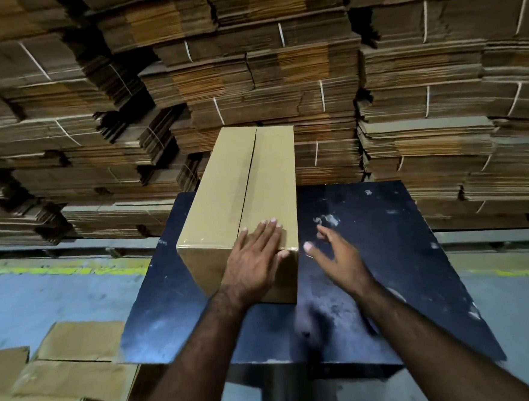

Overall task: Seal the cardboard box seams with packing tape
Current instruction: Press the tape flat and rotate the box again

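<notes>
A long, narrow cardboard box [244, 201] lies on a dark tabletop [385, 239], running away from the viewer, with its far end reaching past the tabletop's back edge. Its two top flaps are closed and meet along a centre seam [250, 176] that runs the length of the box; a strip of clear, glossy tape appears to lie over the seam and across the near top edge.

The left hand [255, 260] rests flat on the near end of the box — fingers [268, 231] straight and together on the top, thumb hooked over the near right corner. The right hand [339, 257] hovers just beside the box, above the tabletop, its fingers spread wide and holding nothing; it is slightly blurred. Both forearms are bare and reach in from the bottom of the view.

The tabletop is scuffed and marked with pale patches. To the lower left, other cardboard boxes [79, 341] sit on a grey floor [44, 297] painted with a worn yellow line. Behind everything rises a wall of flattened cardboard stacks [279, 74] — bundles tied with white string, filling the whole background.
</notes>
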Available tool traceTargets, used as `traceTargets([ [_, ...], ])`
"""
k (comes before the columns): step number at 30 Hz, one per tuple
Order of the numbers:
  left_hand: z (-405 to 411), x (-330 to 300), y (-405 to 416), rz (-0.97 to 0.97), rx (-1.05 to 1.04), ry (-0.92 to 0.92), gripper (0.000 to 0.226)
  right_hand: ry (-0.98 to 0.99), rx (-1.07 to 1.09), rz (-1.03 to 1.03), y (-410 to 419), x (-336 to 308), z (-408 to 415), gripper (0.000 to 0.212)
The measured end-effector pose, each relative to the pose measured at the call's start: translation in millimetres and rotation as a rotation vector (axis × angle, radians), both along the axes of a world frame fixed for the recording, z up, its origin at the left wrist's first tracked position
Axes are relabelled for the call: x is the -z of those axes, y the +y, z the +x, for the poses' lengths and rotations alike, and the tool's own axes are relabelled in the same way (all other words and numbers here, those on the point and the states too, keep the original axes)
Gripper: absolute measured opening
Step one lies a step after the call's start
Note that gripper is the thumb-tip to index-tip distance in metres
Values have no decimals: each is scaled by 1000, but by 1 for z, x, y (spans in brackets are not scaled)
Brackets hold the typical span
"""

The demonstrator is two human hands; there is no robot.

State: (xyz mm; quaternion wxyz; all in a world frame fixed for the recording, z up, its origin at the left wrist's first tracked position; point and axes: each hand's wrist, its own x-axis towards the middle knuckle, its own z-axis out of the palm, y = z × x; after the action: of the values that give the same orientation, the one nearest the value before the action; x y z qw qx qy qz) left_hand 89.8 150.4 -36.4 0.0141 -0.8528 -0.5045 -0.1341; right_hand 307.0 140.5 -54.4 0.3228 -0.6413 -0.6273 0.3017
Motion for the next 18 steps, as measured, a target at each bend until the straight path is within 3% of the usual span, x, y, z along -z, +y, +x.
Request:
traceTargets([
  [2,24,2,-3,35,29,-30,61,398,124,-143,2,-6,-2,64],
  [4,40,9,-3,75,7,-71,56,616,175,-298,-1,-15,-4,49],
  [12,42,17,0,91,-12,-85,63,789,168,-331,1,-25,-18,16],
  [18,37,14,0,55,33,-303,61,782,139,-375,4,-21,-21,12],
])
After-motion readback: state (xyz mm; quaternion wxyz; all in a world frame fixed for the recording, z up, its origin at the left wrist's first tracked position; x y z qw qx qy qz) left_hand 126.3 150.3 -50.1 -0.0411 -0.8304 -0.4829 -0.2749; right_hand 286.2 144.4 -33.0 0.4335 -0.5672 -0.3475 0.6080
